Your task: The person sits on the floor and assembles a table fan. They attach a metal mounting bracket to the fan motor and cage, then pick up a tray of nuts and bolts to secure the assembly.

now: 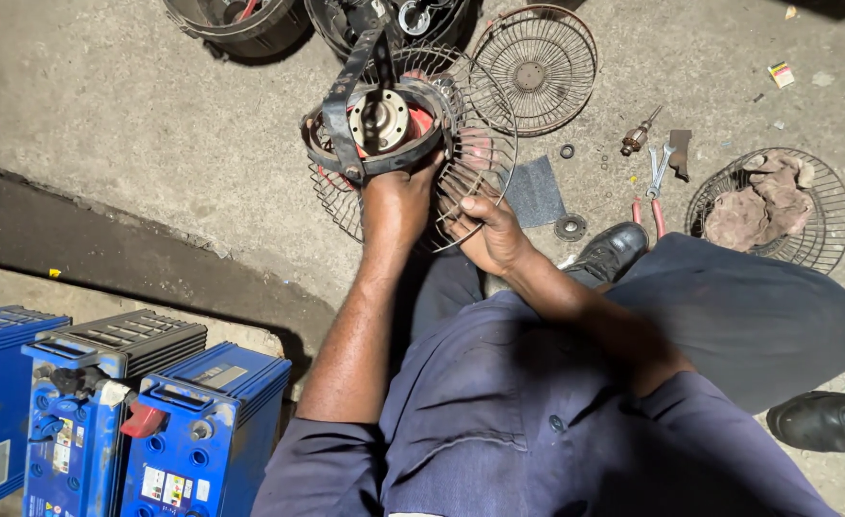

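While both hands grip — left hand (395, 203) on the motor ring (376, 129), right hand (487, 233) on the wire guard (470, 153) — a rag (762, 199) fills another wire guard basket (829, 222).

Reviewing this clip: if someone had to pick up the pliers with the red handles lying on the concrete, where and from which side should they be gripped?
Probably by the red handles, from the side nearest the person. The pliers lie flat on the concrete floor with the jaws pointing away, next to a spanner, and the handle ends close to the black shoe. The handles splay slightly, so fingers can close round both.
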